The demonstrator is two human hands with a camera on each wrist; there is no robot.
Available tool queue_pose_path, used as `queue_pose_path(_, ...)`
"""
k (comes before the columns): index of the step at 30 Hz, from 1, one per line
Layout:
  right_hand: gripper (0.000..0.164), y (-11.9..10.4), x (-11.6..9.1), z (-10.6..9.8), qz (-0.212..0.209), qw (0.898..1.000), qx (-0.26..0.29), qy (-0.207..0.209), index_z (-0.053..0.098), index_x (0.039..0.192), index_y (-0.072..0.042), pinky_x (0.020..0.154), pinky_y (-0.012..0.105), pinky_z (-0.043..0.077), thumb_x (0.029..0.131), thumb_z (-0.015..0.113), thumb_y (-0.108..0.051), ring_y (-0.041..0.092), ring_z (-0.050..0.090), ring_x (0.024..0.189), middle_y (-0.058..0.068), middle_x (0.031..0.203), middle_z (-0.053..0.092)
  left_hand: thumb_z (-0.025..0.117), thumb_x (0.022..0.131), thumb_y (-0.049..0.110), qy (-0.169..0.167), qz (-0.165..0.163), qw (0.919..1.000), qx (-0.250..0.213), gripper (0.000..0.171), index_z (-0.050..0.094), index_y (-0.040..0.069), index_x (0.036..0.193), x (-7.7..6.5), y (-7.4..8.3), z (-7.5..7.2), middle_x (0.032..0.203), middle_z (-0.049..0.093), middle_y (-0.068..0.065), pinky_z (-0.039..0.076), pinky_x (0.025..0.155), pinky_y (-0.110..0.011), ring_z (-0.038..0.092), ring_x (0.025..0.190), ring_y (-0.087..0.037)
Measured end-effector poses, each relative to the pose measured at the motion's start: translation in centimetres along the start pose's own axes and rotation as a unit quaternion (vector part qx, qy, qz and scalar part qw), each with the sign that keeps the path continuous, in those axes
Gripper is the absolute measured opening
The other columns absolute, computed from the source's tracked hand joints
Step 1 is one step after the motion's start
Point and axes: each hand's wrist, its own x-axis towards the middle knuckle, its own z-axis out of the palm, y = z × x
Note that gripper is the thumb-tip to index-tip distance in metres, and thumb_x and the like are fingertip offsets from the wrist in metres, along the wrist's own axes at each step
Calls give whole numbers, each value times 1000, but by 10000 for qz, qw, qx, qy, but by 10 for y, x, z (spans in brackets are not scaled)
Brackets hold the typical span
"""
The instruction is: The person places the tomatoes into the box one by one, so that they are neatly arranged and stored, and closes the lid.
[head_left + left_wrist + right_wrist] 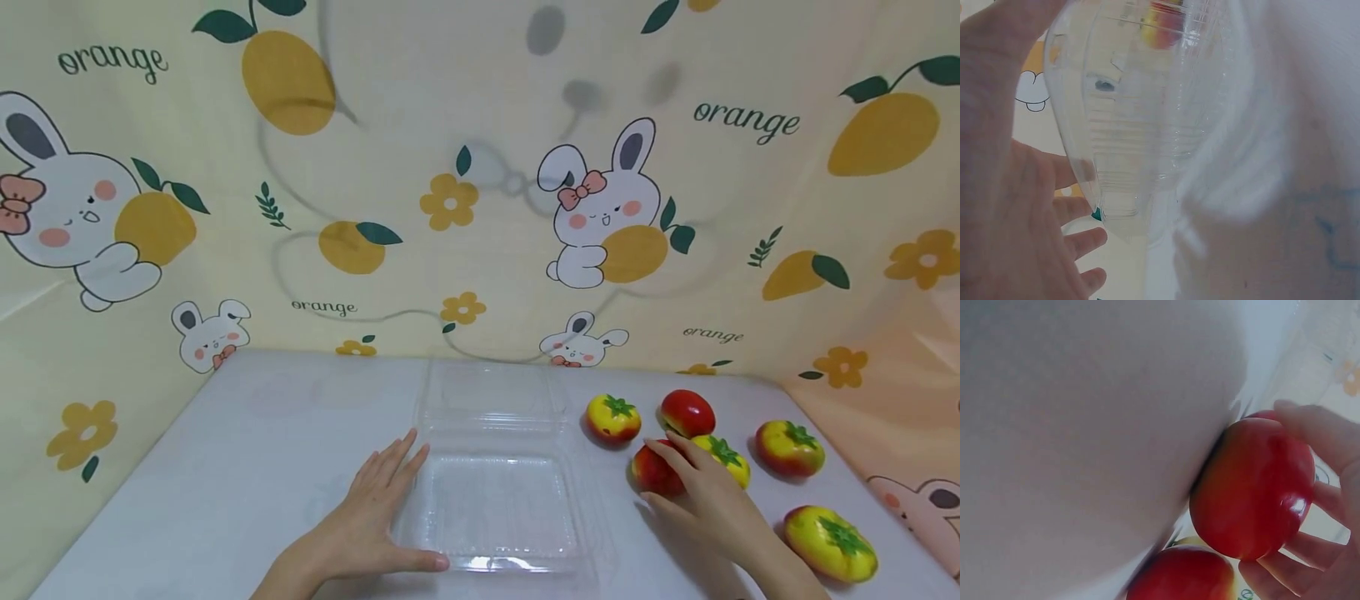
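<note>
A clear plastic clamshell box (495, 504) lies with its lid (495, 387) folded back. My left hand (375, 512) rests at the box's left side with its fingers spread, thumb by the near rim; the left wrist view shows the fingertips along the clear wall (1129, 137). My right hand (701, 496) curls its fingers and thumb round a red persimmon (655, 469), which looks glossy in the right wrist view (1254, 487). Right beside it, partly behind the hand, is a yellow persimmon with a green calyx (723, 457).
Other persimmons surround the right hand: a yellow-red one (612, 421) near the box, a red one (687, 412) behind, and two to the right (789, 450), (831, 544). A patterned cloth (480, 275) rises behind the white table (247, 467).
</note>
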Motion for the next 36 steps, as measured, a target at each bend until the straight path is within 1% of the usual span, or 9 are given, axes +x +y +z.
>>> queue_pose_path(6, 66, 0, 4, 0, -67, 9999, -66, 42, 58, 126, -13, 84, 58, 52, 68, 86, -28, 43, 52, 112, 23, 132, 50, 67, 63, 78, 20, 72, 10000, -23, 121, 23, 10, 153, -1, 0, -1, 162, 4, -7, 6, 117, -60, 10, 147, -38)
queue_pose_path(10, 66, 0, 4, 0, -72, 9999, -34, 80, 57, 125, -12, 81, 55, 55, 67, 86, -26, 41, 55, 108, 22, 129, 52, 66, 64, 78, 30, 109, 9999, -14, 120, 23, 10, 153, -1, 0, -1, 162, 5, -7, 7, 116, -62, 11, 147, -39)
queue_pose_path(12, 66, 1, 4, -1, -91, 9999, 45, 122, 56, 126, -11, 81, 54, 55, 68, 86, -26, 40, 56, 107, 21, 127, 52, 66, 64, 78, 47, 139, 9999, 14, 119, 23, 10, 153, -1, 0, -1, 162, 5, -8, 8, 116, -62, 11, 146, -39)
queue_pose_path(17, 69, 2, 2, -4, -41, 9991, 393, 182, 53, 131, -11, 81, 53, 56, 71, 84, -26, 37, 55, 106, 18, 128, 47, 66, 64, 78, 5, 62, 10000, -15, 121, 22, 10, 153, 0, 1, 0, 162, 4, -6, 6, 116, -61, 8, 147, -37)
queue_pose_path(21, 71, 0, 3, -8, 71, 9973, 709, 195, 52, 133, -13, 80, 53, 56, 71, 84, -26, 39, 52, 109, 18, 131, 43, 66, 63, 79, 1, 43, 10000, 9, 121, 22, 10, 153, 0, 1, 0, 162, 3, -6, 5, 117, -60, 7, 148, -36)
queue_pose_path(26, 70, -5, 2, -11, -127, 9941, 948, 510, 52, 131, -12, 80, 52, 56, 71, 85, -24, 37, 51, 109, 16, 129, 44, 67, 63, 78, -20, 20, 10000, -50, 121, 21, 10, 153, 0, 1, 1, 163, 2, -6, 5, 117, -60, 7, 148, -36)
queue_pose_path(29, 68, -7, 2, -11, -258, 9917, 1040, 712, 53, 129, -12, 79, 48, 57, 70, 86, -22, 33, 52, 107, 14, 128, 45, 67, 65, 77, -72, 19, 9999, -133, 121, 18, 11, 154, 0, 2, 2, 163, -1, -4, 5, 117, -60, 6, 148, -36)
queue_pose_path(32, 67, -9, 2, -10, -372, 9896, 1117, 822, 53, 127, -13, 76, 45, 58, 69, 87, -21, 30, 53, 105, 12, 127, 47, 68, 65, 76, -62, 20, 9999, -156, 121, 18, 11, 154, 0, 2, 2, 163, -1, -5, 6, 116, -61, 7, 148, -36)
queue_pose_path(36, 66, -12, 2, -8, -452, 9870, 1240, 921, 52, 125, -12, 77, 45, 58, 68, 87, -19, 28, 52, 107, 12, 128, 49, 70, 65, 74, -29, 2, 9998, -216, 121, 19, 10, 154, 0, 1, 2, 163, 0, -6, 7, 116, -62, 8, 147, -38)
